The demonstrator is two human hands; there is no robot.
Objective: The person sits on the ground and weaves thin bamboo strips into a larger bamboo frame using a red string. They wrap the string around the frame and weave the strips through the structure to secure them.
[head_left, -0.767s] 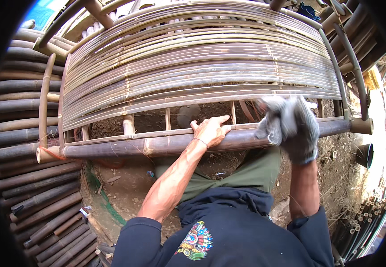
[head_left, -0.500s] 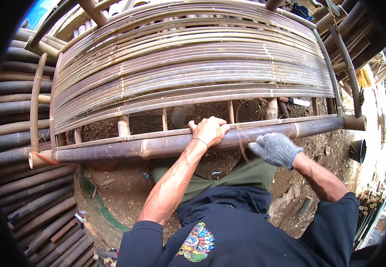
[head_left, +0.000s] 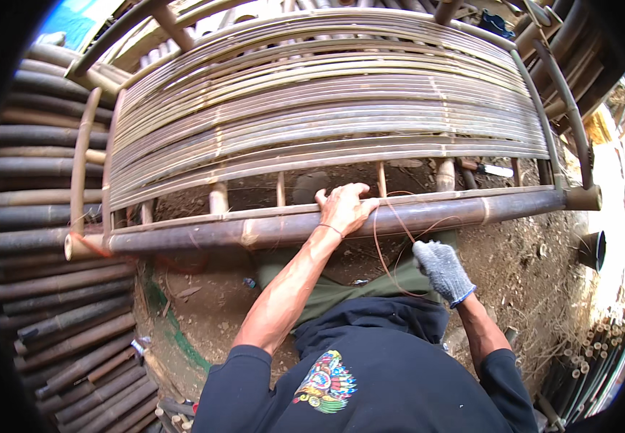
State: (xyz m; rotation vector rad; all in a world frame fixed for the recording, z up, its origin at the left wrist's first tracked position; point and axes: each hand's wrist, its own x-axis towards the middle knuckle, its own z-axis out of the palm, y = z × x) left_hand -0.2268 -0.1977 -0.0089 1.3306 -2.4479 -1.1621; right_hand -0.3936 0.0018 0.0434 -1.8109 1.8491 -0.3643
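Note:
A bamboo bench frame with a seat of long split-bamboo slats (head_left: 377,108) lies across in front of me. My bare left hand (head_left: 345,209) grips the thick dark bamboo pole (head_left: 291,229) along its near edge, fingers over the thin strip on its top. Lower right of it, my right hand (head_left: 443,273), in a grey knit glove, is closed on a thin reddish-brown cord (head_left: 401,223). The cord runs up to the pole beside my left hand, and a loose loop hangs below. Which fibre it is I cannot tell.
Stacked bamboo poles (head_left: 53,216) fill the left side. Under the seat, near its right end, lies a tool with a pale blade (head_left: 496,170). A dark round container (head_left: 592,250) stands at the right, and a bundle of thin bamboo (head_left: 593,357) lies below it.
My gloved right hand has drawn down and back from the pole, and the cord is now pulled out in loops. My left hand keeps its hold on the pole; the view has shifted slightly.

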